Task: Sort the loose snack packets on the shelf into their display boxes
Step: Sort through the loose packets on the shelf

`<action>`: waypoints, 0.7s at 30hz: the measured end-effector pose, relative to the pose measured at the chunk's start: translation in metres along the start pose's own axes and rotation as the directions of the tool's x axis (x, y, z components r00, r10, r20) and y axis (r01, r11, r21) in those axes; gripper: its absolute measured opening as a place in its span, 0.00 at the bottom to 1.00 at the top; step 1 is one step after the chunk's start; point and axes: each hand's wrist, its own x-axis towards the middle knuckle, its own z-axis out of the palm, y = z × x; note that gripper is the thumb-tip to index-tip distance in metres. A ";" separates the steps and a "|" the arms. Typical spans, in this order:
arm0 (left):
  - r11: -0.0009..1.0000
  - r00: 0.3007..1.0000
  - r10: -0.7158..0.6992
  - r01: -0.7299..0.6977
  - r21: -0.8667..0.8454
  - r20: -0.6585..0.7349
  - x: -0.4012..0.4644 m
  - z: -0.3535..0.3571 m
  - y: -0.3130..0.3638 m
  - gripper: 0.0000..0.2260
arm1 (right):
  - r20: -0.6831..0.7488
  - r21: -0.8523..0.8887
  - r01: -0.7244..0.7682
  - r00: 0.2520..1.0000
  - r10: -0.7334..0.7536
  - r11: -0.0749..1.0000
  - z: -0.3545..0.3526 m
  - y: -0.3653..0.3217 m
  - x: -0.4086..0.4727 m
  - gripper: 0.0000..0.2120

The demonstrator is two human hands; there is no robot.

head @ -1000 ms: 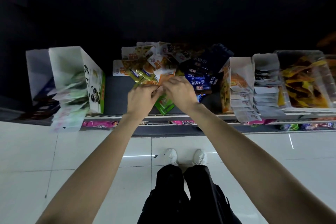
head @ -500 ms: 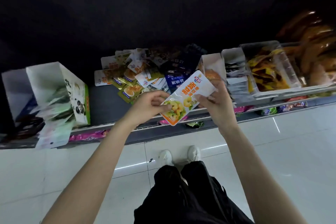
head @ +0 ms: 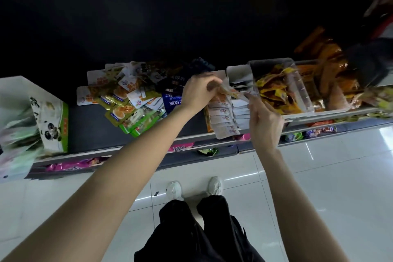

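Observation:
A white and orange snack packet point(head: 232, 92) is held over the display box point(head: 221, 112) of matching white and orange packets. My left hand point(head: 198, 91) pinches its upper end. My right hand point(head: 262, 121) pinches its lower right end. The packet is blurred and partly hidden behind my left hand. A loose pile of mixed packets point(head: 131, 93) in white, gold, green and dark blue lies on the dark shelf point(head: 91, 127), left of my left hand.
A white panda-printed box point(head: 50, 117) of pale green packets stands at the far left. A second white box point(head: 239, 78) and a clear bin point(head: 282, 85) of yellow and orange packets sit to the right. Pink packets point(head: 72, 165) show on the shelf below. White tiled floor lies underneath.
Both hands lifted a white and orange packet out of the pile and carried it right to the display box. The view turned to the right.

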 end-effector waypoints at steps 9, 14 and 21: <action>0.968 0.914 -0.238 0.250 0.005 0.328 -0.036 -0.003 -0.036 0.27 | 0.284 -0.401 0.320 0.934 -0.215 0.859 0.050 0.001 0.026 0.26; 0.931 0.937 -0.299 0.328 -0.161 0.183 -0.069 -0.034 -0.045 0.16 | 0.253 -0.313 0.300 0.941 -0.226 0.901 0.054 -0.007 0.018 0.19; 0.853 0.919 -0.362 0.394 0.343 -0.155 -0.128 -0.078 -0.100 0.13 | 0.391 0.046 0.484 0.796 -0.461 0.874 0.101 -0.065 0.008 0.15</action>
